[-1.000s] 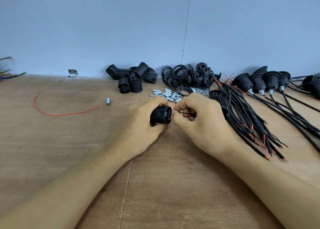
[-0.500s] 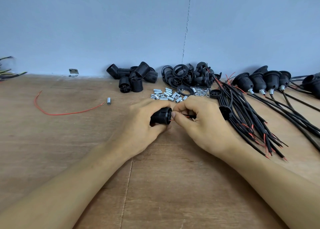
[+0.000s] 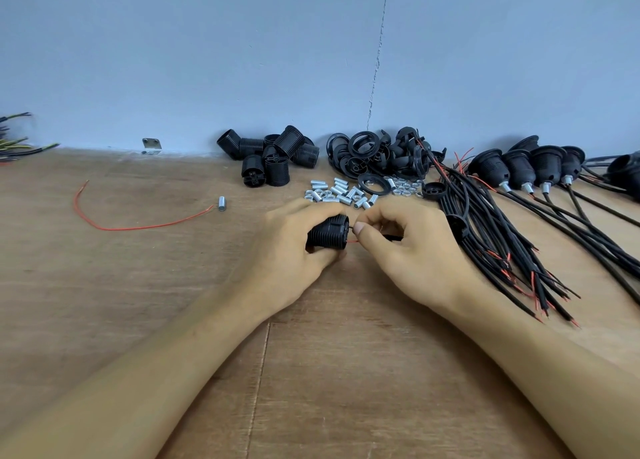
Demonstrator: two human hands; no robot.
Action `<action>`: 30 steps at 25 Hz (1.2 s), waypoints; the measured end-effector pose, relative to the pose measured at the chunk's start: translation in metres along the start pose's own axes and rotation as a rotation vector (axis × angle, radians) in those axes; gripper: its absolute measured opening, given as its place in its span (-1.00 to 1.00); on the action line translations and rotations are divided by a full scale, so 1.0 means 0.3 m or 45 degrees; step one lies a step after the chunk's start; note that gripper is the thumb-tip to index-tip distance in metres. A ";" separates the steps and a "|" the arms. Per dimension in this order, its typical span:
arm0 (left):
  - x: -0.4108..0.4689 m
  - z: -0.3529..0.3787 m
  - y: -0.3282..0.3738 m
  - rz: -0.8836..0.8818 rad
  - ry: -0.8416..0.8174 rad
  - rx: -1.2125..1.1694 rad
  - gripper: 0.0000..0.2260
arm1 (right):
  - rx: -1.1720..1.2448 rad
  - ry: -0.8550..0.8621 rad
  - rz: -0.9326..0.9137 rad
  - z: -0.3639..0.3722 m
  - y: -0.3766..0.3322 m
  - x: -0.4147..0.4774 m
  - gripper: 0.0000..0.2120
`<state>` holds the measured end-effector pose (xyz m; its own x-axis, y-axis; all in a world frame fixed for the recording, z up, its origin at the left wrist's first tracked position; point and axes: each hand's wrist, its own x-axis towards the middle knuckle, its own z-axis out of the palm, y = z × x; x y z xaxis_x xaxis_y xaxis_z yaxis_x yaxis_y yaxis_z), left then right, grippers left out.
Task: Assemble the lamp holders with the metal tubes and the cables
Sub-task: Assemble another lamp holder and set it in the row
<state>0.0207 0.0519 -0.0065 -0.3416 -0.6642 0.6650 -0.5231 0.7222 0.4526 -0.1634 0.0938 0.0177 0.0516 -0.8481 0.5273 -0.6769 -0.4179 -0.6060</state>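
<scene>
While the left hand (image 3: 294, 250) grips a black lamp holder (image 3: 329, 233) mid-table, right hand (image 3: 408, 250) pinching a cable (image 3: 393, 237) at its right end, metal tubes (image 3: 341, 195) scattered just farther back, spare cables (image 3: 485, 230) lying right.

Premises present as a small assembly workshop, a bench station rather than a domestic room. A bare plywood worktop (image 3: 104, 285) set against a plain blue-grey wall (image 3: 207, 42) carries parts sorted in batches: a heap of black threaded lamp holders (image 3: 273, 153), a heap of black rings and caps (image 3: 377, 153), loose metal tubes (image 3: 341, 191) and nuts (image 3: 405, 190), and a bundle of black cables (image 3: 502, 243) with stripped red ends. A row of finished holders (image 3: 519, 172) (cables already fitted) lies at the right, consistent with repetitive piecework.
</scene>
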 end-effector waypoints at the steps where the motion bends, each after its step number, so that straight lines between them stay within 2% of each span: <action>1: 0.000 0.000 0.000 0.001 -0.003 -0.004 -0.66 | -0.036 -0.015 0.006 0.002 0.001 -0.001 -0.73; 5: 0.000 0.000 0.002 0.030 -0.011 -0.010 -0.60 | -0.101 -0.039 -0.025 0.008 0.001 0.003 -0.73; 12: -0.002 0.003 0.004 0.080 -0.057 0.006 -0.68 | -0.052 -0.056 -0.028 0.021 0.015 -0.002 -0.66; 17: -0.003 0.009 0.003 0.065 -0.035 0.024 -0.64 | -0.036 -0.033 -0.025 0.023 0.017 0.003 -0.65; 19: -0.001 0.015 0.005 0.036 -0.006 0.023 -0.60 | -0.019 -0.033 0.010 0.017 0.021 0.010 -0.68; 22: 0.004 0.014 0.006 -0.018 0.032 0.039 -0.58 | -0.024 -0.029 0.008 0.001 0.024 0.017 -0.85; 25: 0.002 0.006 0.003 -0.063 0.035 0.027 -0.67 | -0.006 -0.058 0.023 -0.021 0.032 0.020 -0.90; 28: 0.004 -0.002 0.011 -0.109 0.039 0.015 -0.70 | -0.058 -0.184 -0.009 -0.033 0.029 0.024 -0.71; 30: 0.005 -0.004 0.017 -0.121 0.033 0.018 -0.68 | -0.075 -0.212 -0.012 -0.029 0.030 0.025 -0.68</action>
<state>0.0185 0.0548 -0.0026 -0.2700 -0.7240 0.6347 -0.5630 0.6535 0.5060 -0.1756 0.0865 0.0213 0.1757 -0.8885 0.4240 -0.7173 -0.4105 -0.5630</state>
